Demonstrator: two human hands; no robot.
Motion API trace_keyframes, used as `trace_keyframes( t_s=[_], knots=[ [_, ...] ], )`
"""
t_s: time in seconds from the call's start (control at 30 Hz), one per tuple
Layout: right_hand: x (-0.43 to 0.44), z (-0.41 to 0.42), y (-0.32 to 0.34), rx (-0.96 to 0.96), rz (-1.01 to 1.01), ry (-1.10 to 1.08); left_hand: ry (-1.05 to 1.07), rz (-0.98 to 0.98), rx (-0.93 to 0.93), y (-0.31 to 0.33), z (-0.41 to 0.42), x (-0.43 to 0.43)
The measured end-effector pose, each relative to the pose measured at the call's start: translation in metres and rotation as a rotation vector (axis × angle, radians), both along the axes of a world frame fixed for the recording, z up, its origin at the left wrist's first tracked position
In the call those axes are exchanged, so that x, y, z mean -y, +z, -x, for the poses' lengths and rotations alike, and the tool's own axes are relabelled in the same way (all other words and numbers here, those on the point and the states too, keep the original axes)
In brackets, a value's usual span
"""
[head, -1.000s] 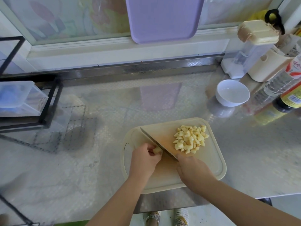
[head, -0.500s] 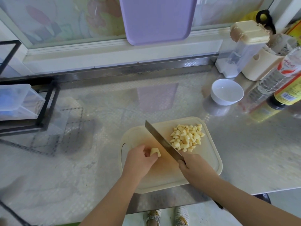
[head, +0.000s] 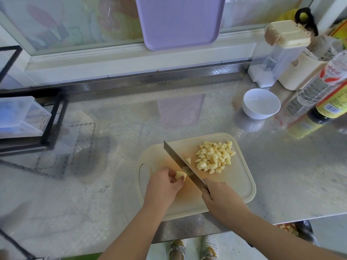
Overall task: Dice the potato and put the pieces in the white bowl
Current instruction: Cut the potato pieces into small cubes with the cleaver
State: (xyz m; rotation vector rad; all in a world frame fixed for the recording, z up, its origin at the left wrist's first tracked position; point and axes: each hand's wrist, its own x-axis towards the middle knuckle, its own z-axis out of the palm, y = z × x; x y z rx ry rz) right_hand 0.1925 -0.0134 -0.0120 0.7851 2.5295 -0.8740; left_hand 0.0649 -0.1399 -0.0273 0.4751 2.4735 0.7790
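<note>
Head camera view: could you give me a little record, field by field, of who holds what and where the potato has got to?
left hand: pinches a potato chunk on the cutting board
right hand: holds the knife by its handle
knife blade: slants across the board, between the chunk and the pile
diced potato pile: on the board's far right part, one piece lying apart beside the blade
white bowl: on the metal counter beyond the board, no potato in it
</note>
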Motion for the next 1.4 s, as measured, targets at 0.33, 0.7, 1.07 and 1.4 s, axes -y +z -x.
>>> trace_keyframes(
  t_s=[0.33, 0.7, 1.07, 1.4],
  knots=[
    [0.0, 0.001, -0.002, 0.016, 0.016, 0.008, -0.027, -0.047, -0.029, -0.007, -0.004, 0.002],
    [0.004, 0.02, -0.01, 0.045, 0.034, 0.002, -0.067, -0.032, -0.021, -0.011, -0.003, 0.004],
    [-0.023, 0.005, -0.007, -0.011, -0.025, 0.036, -0.19, -0.086, -0.06, -0.011, -0.001, 0.01],
    [-0.02, 0.003, -0.003, -0.038, -0.019, 0.089, -0.223, -0.064, -0.147, -0.013, 0.002, 0.008]
  ],
)
